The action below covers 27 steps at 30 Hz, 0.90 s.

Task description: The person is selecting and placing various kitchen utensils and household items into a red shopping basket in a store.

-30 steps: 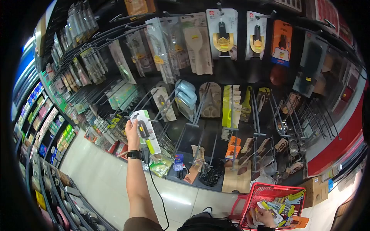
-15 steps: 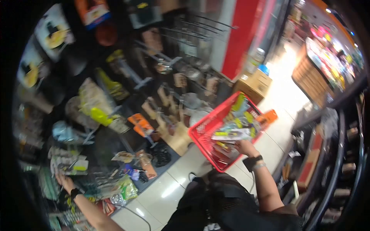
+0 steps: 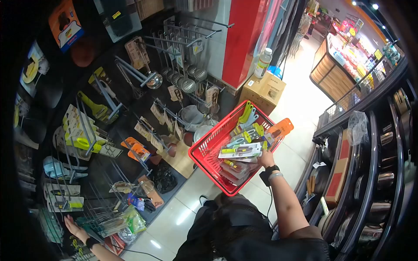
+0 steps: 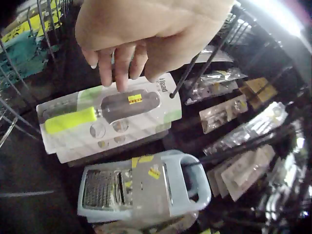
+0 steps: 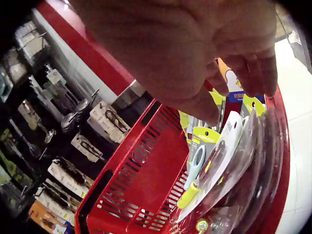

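My left hand (image 3: 76, 229) is beside the rack at the lower left, fingers extended and holding nothing. In the left wrist view its fingertips are right at the top edge of a white carded kitchen tool (image 4: 129, 107) with a lime handle and dark blade, hanging before similar cards. Below it there, a pale blue grater (image 4: 170, 190) is visible. My right hand (image 3: 266, 158) reaches over the right side of a red shopping basket (image 3: 208, 174), its loose fingers and thumb close over the end of a similar white card (image 5: 219, 161) lying on other packages.
An orange package (image 3: 281, 128) sticks out over the basket's rim. Behind it stands a cardboard box (image 3: 263, 91) with a bottle (image 3: 263, 63) on top. Metal hooks with ladles and skimmers (image 3: 187, 82) jut from the rack. Pan shelves (image 3: 374, 182) line the right side.
The view has swung right and down toward the basket. The white card that my left hand held out earlier has left that hand, and similar cards hang beside it. My right hand stays at the basket.
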Each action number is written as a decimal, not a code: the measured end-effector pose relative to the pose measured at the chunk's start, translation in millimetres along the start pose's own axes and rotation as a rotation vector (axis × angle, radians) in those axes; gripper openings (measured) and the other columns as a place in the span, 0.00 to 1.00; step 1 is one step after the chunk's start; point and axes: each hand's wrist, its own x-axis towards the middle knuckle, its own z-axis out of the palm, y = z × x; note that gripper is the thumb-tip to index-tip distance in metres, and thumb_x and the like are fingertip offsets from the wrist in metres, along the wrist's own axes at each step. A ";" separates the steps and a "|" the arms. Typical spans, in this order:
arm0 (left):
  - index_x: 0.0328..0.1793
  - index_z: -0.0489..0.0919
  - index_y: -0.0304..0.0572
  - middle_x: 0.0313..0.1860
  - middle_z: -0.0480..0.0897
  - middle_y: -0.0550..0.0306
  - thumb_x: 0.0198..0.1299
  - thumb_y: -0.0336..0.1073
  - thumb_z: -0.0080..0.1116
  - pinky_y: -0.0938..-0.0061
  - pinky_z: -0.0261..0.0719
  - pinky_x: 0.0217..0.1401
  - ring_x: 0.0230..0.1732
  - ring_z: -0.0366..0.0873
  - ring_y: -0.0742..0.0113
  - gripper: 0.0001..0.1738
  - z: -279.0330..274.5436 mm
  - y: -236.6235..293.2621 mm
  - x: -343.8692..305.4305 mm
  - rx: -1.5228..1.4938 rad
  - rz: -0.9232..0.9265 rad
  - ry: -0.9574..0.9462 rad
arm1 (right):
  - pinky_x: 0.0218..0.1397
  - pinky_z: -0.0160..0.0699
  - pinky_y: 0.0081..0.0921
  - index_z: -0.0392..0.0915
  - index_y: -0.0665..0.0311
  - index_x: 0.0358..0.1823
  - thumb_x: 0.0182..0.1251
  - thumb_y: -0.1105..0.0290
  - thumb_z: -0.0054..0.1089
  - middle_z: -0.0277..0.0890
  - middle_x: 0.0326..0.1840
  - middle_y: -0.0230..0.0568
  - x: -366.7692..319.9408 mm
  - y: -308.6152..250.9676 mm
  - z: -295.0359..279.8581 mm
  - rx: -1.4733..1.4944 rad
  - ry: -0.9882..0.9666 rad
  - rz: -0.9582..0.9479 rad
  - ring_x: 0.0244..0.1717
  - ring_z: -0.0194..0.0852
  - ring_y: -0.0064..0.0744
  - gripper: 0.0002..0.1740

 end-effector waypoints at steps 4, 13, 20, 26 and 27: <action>0.62 0.71 0.43 0.46 0.78 0.56 0.66 0.43 0.50 0.81 0.69 0.44 0.44 0.75 0.72 0.21 12.5 -6.8 -82.5 0.050 -0.102 -0.081 | 0.53 0.74 0.45 0.62 0.66 0.59 0.50 0.58 0.64 0.76 0.47 0.59 28.7 -8.1 7.8 0.060 -0.045 0.180 0.49 0.76 0.56 0.36; 0.45 0.78 0.37 0.32 0.79 0.61 0.64 0.34 0.53 0.84 0.70 0.37 0.33 0.75 0.77 0.09 109.7 28.0 -234.8 0.139 -0.222 -0.391 | 0.62 0.59 0.52 0.68 0.63 0.54 0.52 0.71 0.57 0.78 0.46 0.53 48.2 -22.3 32.9 0.105 0.034 0.282 0.52 0.74 0.50 0.24; 0.44 0.78 0.34 0.33 0.81 0.57 0.63 0.30 0.53 0.80 0.75 0.39 0.35 0.78 0.73 0.08 219.4 47.8 -297.3 0.210 -0.116 -0.736 | 0.23 0.84 0.36 0.78 0.78 0.39 0.49 0.79 0.62 0.80 0.37 0.51 56.4 -12.5 31.0 0.912 -0.196 0.541 0.32 0.83 0.46 0.14; 0.46 0.78 0.34 0.34 0.82 0.59 0.63 0.30 0.52 0.80 0.76 0.42 0.36 0.80 0.74 0.09 314.0 52.0 -366.7 0.162 0.023 -1.115 | 0.25 0.82 0.31 0.78 0.75 0.33 0.50 0.77 0.63 0.79 0.28 0.50 5.4 -37.5 -73.2 0.655 -0.235 -0.105 0.27 0.82 0.39 0.10; 0.47 0.78 0.35 0.34 0.82 0.58 0.63 0.31 0.53 0.80 0.76 0.43 0.38 0.80 0.73 0.10 327.0 78.2 -386.2 0.196 -0.001 -1.198 | 0.25 0.79 0.31 0.78 0.74 0.30 0.49 0.75 0.64 0.78 0.26 0.51 -6.0 -46.5 -96.0 0.540 -0.220 -0.242 0.25 0.82 0.39 0.09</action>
